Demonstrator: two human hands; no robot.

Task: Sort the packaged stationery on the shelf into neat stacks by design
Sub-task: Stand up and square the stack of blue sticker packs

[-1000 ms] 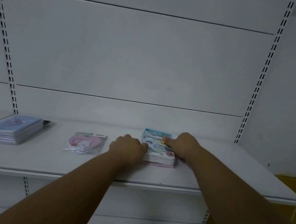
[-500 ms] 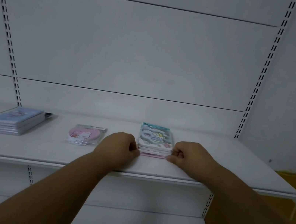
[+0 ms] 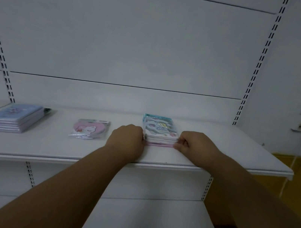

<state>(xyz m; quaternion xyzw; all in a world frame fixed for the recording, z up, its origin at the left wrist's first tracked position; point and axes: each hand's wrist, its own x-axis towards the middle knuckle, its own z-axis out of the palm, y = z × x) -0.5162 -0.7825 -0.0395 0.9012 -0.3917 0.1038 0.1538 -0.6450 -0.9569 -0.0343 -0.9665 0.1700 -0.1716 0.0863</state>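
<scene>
Both hands press a stack (image 3: 160, 133) on the shelf (image 3: 229, 146): left hand (image 3: 127, 139) at its 9 o'clock, right hand (image 3: 193, 146) at 3 o'clock. Fingers curled, knuckles against its sides. Pink packet (image 3: 90, 129) and blue stack (image 3: 16, 118) lie farther toward 9 o'clock.

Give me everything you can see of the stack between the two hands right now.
The stack of packs lies flat on the white shelf, right of centre. It holds several thin, plastic-wrapped packs; the top one shows a pale cartoon design with a teal header strip at its far edge, and the lowest edge looks pink. The edges line up fairly squarely. The left hand presses its left side and the right hand its right side, both curled loosely.
</scene>
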